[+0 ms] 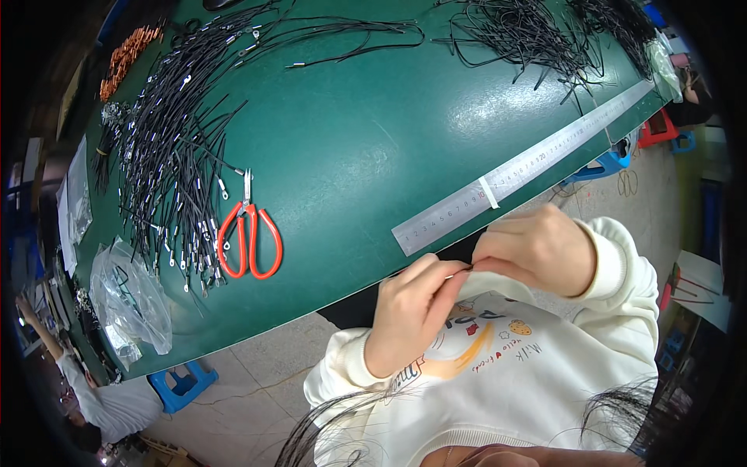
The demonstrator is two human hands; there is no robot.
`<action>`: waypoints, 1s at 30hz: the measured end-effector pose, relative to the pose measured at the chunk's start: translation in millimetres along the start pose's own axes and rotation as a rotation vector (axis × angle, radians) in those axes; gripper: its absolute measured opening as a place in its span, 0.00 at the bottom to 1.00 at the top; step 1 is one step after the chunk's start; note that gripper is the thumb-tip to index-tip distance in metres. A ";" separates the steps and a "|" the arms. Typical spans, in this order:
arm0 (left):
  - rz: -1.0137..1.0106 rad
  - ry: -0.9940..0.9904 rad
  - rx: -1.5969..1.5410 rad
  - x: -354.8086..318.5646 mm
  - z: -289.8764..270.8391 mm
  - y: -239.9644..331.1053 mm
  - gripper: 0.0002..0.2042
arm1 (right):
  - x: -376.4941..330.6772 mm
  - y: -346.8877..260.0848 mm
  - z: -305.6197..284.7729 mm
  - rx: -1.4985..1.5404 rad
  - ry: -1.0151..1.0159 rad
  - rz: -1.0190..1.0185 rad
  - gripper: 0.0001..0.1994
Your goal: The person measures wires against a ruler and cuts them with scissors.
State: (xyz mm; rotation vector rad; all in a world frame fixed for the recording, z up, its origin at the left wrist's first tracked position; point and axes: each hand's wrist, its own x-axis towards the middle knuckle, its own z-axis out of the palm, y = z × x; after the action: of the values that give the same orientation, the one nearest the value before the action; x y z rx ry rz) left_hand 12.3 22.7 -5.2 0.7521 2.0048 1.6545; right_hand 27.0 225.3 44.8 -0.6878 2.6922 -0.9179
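At the table's near edge my left hand [410,310] and my right hand [538,251] meet, fingertips pinched together in front of my sweater. Between them shows a small dark sliver, perhaps the end of a thin wire; most of it is hidden by the fingers. A long steel ruler [447,212] lies along the table edge just beyond my hands, with a white band [488,193] around it. Red-handled scissors [247,209] rest farther left, blades pointing away. Beside them spreads a big pile of black wires [159,148] with metal ring terminals.
More black wires [529,39] are heaped at the far right of the green table [334,163]. Copper-coloured pieces [128,58] sit at the far left, a clear plastic bag [128,300] at the near left corner. Blue stools [183,385] stand on the floor; another person [117,397] is at lower left.
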 end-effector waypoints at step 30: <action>0.225 0.419 0.651 -9.5 -20.9 -38.8 0.12 | 43.7 29.5 16.4 -0.010 -0.164 0.154 0.08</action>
State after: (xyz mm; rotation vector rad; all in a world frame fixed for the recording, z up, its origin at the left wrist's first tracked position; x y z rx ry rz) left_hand 1.0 -4.6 -39.3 0.9261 2.9182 1.3401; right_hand -16.0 215.7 11.5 -0.5244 2.5648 -0.7756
